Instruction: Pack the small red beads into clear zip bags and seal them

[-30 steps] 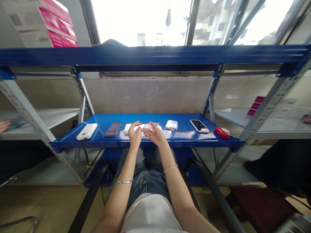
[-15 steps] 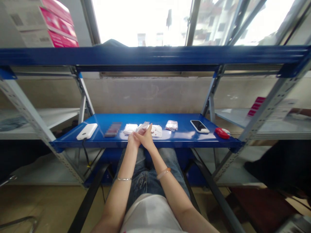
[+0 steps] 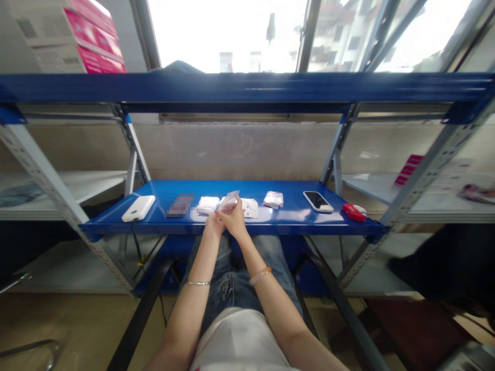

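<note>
Close together at the front edge of the blue shelf (image 3: 286,226), my two hands grip a small clear plastic bag (image 3: 231,197). My left hand (image 3: 215,223) is closed at its lower end. From the right, my right hand (image 3: 235,219) pinches its side. Behind and to the right of my hands, a white sheet or pouch (image 3: 252,207) bears a few small reddish-brown bits. A stack of white packets (image 3: 208,204) lies left of my hands. Farther right is a bundle of clear packets (image 3: 273,199).
A white power bank (image 3: 138,208) with a black cable lies at the left. At the right are a phone (image 3: 317,201) and a red-and-white object (image 3: 354,212). A blue shelf beam (image 3: 247,87) crosses above. Chair armrests (image 3: 332,293) flank my legs.
The clear bag now stands up higher and more upright between my hands. My right hand has shifted slightly, with its fingers drawn in on the bag's side.
</note>
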`<state>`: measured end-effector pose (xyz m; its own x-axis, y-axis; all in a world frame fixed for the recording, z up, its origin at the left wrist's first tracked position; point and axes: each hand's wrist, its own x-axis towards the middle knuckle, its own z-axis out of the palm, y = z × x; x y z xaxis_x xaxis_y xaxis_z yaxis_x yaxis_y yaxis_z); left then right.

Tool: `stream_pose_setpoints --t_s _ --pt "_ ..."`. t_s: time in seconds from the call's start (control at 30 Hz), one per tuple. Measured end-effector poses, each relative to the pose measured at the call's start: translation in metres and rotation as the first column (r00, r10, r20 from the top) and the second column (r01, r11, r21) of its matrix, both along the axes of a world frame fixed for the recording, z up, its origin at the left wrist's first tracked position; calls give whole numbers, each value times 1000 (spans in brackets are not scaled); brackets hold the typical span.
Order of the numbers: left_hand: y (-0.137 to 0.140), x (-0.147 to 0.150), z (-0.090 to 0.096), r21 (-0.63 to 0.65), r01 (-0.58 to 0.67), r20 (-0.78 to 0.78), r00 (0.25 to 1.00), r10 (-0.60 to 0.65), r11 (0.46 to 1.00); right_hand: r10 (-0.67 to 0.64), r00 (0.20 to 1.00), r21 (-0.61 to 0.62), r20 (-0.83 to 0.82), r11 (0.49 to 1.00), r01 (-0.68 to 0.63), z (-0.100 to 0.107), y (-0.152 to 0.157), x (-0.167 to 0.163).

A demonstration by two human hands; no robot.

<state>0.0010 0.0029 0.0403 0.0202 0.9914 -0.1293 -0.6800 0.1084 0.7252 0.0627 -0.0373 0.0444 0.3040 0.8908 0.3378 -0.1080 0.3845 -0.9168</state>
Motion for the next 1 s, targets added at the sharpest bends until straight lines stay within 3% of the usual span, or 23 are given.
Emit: stream_pose_setpoints --t_s 0.1,0.27,0.43,0.57,0.77,1.0 --pt "-1 -2 2 -135 105 132 987 -87 985 -17 997 -41 -70 999 14 0 5 -1" --pt "4 -9 4 -243 32 294 955 42 969 -95 957 -111 -273 992 67 7 7 7" --pt "29 -12 11 -226 -63 224 968 114 972 -199 896 -220 -397 968 117 8 14 31" --pt "56 -6 18 -223 -49 171 981 88 974 -311 849 -320 -427 930 180 3 23 50" --pt "82 15 20 -217 -23 52 998 35 976 -379 808 -315 -452 915 254 -4 31 69" --pt "91 28 13 -186 -10 -92 996 -7 983 -402 803 -267 -440 912 311 -18 43 77"
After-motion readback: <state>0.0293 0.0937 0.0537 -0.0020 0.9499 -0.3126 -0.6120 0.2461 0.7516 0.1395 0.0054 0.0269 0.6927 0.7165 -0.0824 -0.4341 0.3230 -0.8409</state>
